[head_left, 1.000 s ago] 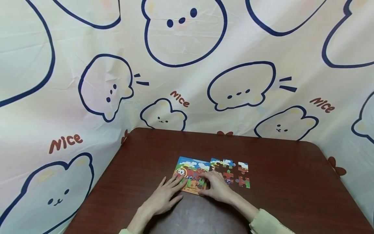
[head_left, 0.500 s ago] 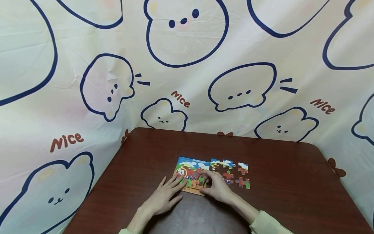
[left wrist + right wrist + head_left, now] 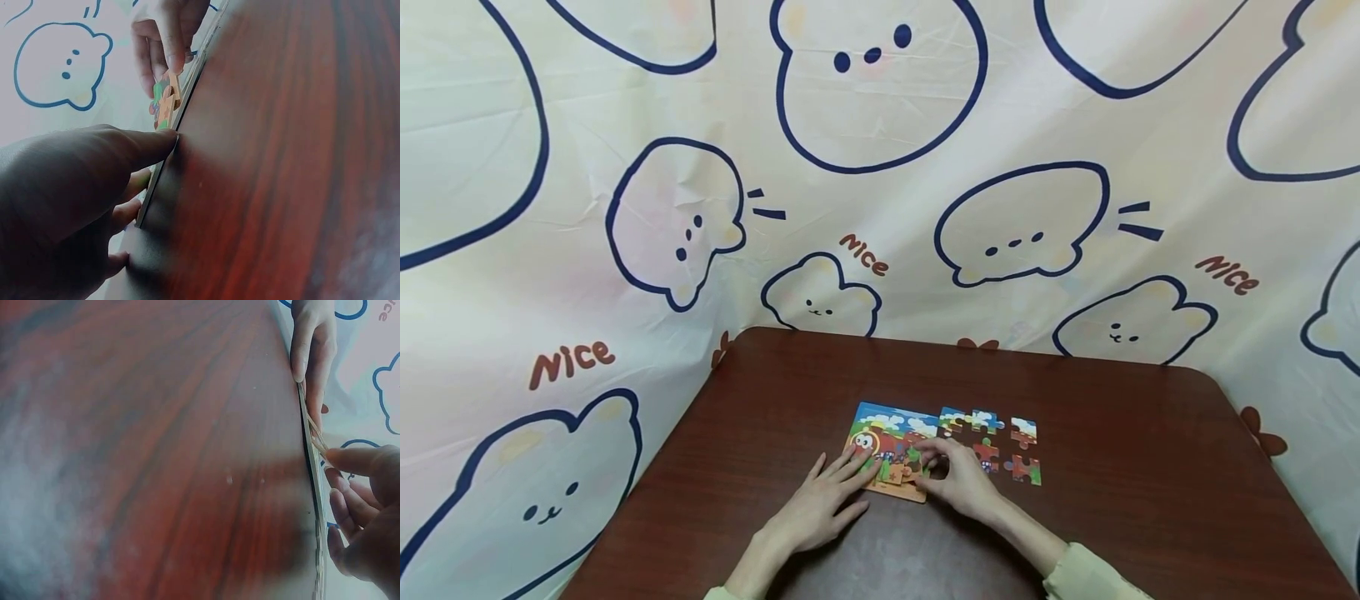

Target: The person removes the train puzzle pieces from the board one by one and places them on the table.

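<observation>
A puzzle piece (image 3: 175,81) is tilted at the near right part of the puzzle board (image 3: 904,494), its upper edge pinched between the thumb and fingers of the right hand (image 3: 961,482). The left hand (image 3: 820,505) lies with its fingers extended on the board's near left part, gripping nothing. Just right of the board, loose pieces (image 3: 987,420) lie apart in two rough rows, partly hidden by the right hand. Everything sits on a dark reddish-brown surface (image 3: 1120,450), with a bear-print cloth (image 3: 902,208) behind.

Reddish-brown "Nice" lettering (image 3: 572,364), three times, on backdrop cloth (image 3: 1037,117).
</observation>
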Available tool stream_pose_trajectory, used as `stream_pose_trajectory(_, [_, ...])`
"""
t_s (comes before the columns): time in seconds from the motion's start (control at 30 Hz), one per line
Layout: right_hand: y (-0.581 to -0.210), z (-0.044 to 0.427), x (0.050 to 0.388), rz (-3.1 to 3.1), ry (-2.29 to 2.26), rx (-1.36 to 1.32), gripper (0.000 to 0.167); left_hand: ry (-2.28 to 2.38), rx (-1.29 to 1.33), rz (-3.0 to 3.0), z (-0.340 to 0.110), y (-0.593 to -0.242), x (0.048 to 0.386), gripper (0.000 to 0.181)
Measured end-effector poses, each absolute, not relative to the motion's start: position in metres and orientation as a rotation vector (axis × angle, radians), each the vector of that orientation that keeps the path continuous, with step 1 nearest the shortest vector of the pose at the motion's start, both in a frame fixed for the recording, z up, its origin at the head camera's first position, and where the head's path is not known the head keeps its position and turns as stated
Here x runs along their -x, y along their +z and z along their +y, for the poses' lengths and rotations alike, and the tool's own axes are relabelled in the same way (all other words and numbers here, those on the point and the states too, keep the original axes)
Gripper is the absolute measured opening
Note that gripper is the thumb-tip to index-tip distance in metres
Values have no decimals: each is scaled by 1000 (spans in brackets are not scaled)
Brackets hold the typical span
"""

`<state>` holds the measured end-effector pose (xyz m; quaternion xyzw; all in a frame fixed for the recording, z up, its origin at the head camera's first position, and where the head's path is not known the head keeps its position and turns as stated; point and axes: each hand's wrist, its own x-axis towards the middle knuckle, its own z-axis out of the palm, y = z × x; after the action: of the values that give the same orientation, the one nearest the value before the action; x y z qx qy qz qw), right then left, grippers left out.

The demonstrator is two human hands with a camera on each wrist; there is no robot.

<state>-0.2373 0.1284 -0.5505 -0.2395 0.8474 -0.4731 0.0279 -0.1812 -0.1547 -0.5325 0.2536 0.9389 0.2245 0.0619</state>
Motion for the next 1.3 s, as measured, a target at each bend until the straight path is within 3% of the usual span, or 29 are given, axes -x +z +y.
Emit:
stream_pose_trajectory(0.5, [-539, 158, 234, 2704, -1429, 606, 37, 702, -779, 2846, -154, -533, 180, 59])
stream_pose_trajectory(0.8, [-531, 188, 229, 2717, -1484, 531, 37, 818, -837, 2899, -160, -563, 186, 59])
stream_pose_trajectory(1.3, [-532, 236, 205, 2689, -1532, 396, 38, 767, -790, 2853, -153, -536, 180, 58])
